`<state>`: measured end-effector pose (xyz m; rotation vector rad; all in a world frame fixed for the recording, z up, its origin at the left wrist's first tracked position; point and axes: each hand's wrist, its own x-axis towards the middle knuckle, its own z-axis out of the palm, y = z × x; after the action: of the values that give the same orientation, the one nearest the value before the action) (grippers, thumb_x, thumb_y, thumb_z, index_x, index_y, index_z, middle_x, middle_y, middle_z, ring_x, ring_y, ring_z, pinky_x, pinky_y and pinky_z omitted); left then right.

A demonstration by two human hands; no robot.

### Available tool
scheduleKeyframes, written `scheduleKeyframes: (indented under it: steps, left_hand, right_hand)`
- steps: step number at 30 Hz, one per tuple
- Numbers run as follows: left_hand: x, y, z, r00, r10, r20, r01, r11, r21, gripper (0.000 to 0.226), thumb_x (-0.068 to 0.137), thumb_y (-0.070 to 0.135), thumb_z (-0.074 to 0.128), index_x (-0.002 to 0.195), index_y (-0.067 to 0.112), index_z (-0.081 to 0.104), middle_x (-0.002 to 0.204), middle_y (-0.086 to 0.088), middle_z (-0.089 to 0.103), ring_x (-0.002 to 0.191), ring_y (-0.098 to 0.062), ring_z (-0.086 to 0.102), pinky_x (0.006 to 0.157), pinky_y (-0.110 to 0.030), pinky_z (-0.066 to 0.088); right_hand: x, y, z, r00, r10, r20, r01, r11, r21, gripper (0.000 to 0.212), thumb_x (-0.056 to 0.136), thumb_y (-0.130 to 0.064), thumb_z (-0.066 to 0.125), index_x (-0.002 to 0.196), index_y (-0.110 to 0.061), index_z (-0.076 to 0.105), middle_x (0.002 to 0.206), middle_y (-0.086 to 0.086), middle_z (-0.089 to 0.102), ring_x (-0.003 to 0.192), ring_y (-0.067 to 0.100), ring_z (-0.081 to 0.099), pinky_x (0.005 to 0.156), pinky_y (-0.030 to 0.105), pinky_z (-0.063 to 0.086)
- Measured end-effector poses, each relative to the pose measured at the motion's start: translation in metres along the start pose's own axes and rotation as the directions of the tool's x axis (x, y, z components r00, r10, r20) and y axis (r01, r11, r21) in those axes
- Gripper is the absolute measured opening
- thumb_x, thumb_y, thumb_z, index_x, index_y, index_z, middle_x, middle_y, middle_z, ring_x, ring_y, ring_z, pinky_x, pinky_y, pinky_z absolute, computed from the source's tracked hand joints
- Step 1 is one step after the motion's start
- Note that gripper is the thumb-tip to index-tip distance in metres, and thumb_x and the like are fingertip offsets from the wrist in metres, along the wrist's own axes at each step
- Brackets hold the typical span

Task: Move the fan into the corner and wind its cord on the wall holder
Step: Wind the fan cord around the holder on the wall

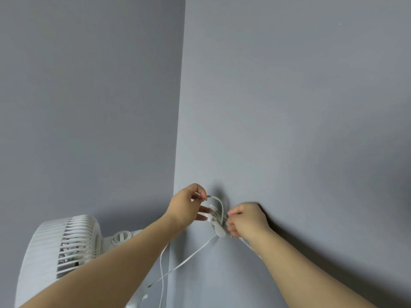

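Figure: winding the cord at the corner. My left hand (185,202) pinches a loop of the white cord (219,204) between thumb and forefinger, arching it over the top of the wall holder (215,221). My right hand (246,220) is curled against the holder's right side with its fingers closed on another run of the same cord, which trails down below the wrist. The cord looks flat, light and limp; I judge it will slip off unless kept taut, so it is best gripped close to the holder. The holder, a small white plastic piece fixed to the grey wall (289,107), already carries a few turns; slack strands hang beneath it. The fan (60,247) stands low at left, close to the corner, partly behind my forearm. No containers appear.
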<state>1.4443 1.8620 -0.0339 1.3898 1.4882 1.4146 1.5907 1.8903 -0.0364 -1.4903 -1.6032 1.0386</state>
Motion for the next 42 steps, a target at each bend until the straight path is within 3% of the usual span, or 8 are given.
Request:
scheduleKeyframes:
  steps: [5,9,12,18,32,35,37,42]
  left_hand:
    - [0.015,-0.003,0.004,0.993,0.118,0.03,-0.119,0.901,0.417,0.044,0.085,-0.005,0.042,0.063,0.029,0.06,0.103,-0.001,0.047,0.095,-0.021,0.06,0.092,-0.027,0.048]
    - [0.018,-0.009,0.01,0.979,0.131,0.157,-0.194,0.843,0.502,0.034,0.087,0.001,0.046,0.105,0.021,0.067,0.115,0.001,0.041,0.099,-0.01,0.048,0.087,-0.012,0.037]
    - [0.023,-0.012,0.015,0.964,0.167,0.209,-0.253,0.821,0.511,0.045,0.084,-0.008,0.038,0.112,0.016,0.063,0.127,-0.001,0.044,0.108,-0.008,0.042,0.074,-0.002,0.029]
    - [0.031,-0.016,0.024,0.98,0.135,0.149,-0.199,0.771,0.605,0.045,0.091,-0.004,0.03,0.125,0.012,0.054,0.14,0.0,0.047,0.124,-0.018,0.048,0.097,-0.022,0.037]
    - [0.053,-0.034,0.018,0.994,-0.106,0.022,0.065,0.746,0.663,0.036,0.096,0.035,0.041,0.116,0.008,0.053,0.127,-0.012,0.053,0.1,-0.029,0.059,0.08,-0.032,0.042]
    - [0.056,-0.042,0.022,0.986,-0.16,0.037,0.107,0.795,0.597,0.042,0.092,0.047,0.046,0.079,0.009,0.057,0.082,-0.014,0.061,0.074,-0.029,0.061,0.065,-0.034,0.046]
    - [0.054,-0.046,0.027,0.977,-0.21,0.025,0.164,0.828,0.536,0.052,0.088,0.053,0.051,0.056,0.016,0.034,0.054,0.0,0.038,0.048,-0.015,0.037,0.047,-0.026,0.029]
    - [0.055,-0.055,0.033,0.952,-0.305,0.009,0.279,0.883,0.378,0.044,0.083,0.053,0.059,0.086,0.012,0.042,0.077,0.002,0.047,0.075,-0.015,0.045,0.061,-0.022,0.034]
  right_hand:
    - [-0.006,0.007,0.008,0.991,-0.136,0.011,0.129,0.905,-0.405,0.031,0.089,-0.009,0.048,0.059,-0.015,0.052,0.077,0.011,0.061,0.083,0.037,0.07,0.079,0.047,0.059]
    - [0.0,0.013,0.015,0.986,-0.154,0.07,0.166,0.807,-0.567,0.043,0.091,-0.023,0.054,0.054,-0.02,0.034,0.076,0.006,0.055,0.07,0.025,0.055,0.065,0.033,0.057]
    - [0.004,0.016,0.017,0.984,-0.172,0.055,0.165,0.728,-0.665,0.047,0.093,-0.031,0.055,0.054,-0.017,0.031,0.08,0.012,0.057,0.07,0.026,0.048,0.045,0.022,0.033]
    - [0.002,0.018,0.014,0.98,-0.174,0.098,0.19,0.666,-0.721,0.019,0.093,-0.009,0.05,0.101,-0.008,0.067,0.111,0.013,0.07,0.102,0.028,0.066,0.071,0.027,0.048]
    - [0.0,0.018,0.012,0.981,-0.171,0.093,0.185,0.678,-0.712,0.022,0.095,-0.01,0.048,0.107,-0.008,0.066,0.117,0.013,0.067,0.109,0.029,0.064,0.085,0.031,0.052]
    - [0.0,0.016,0.012,0.98,-0.17,0.099,0.19,0.68,-0.708,0.022,0.096,-0.012,0.047,0.108,-0.007,0.065,0.117,0.013,0.067,0.109,0.029,0.064,0.085,0.03,0.052]
    - [0.0,0.015,0.011,0.981,-0.164,0.105,0.19,0.685,-0.703,0.023,0.096,-0.015,0.047,0.11,-0.007,0.064,0.117,0.013,0.067,0.109,0.028,0.064,0.084,0.03,0.051]
    - [0.0,0.015,0.012,0.981,-0.16,0.108,0.189,0.678,-0.71,0.024,0.096,-0.011,0.047,0.113,-0.007,0.064,0.119,0.013,0.066,0.109,0.028,0.064,0.084,0.029,0.051]
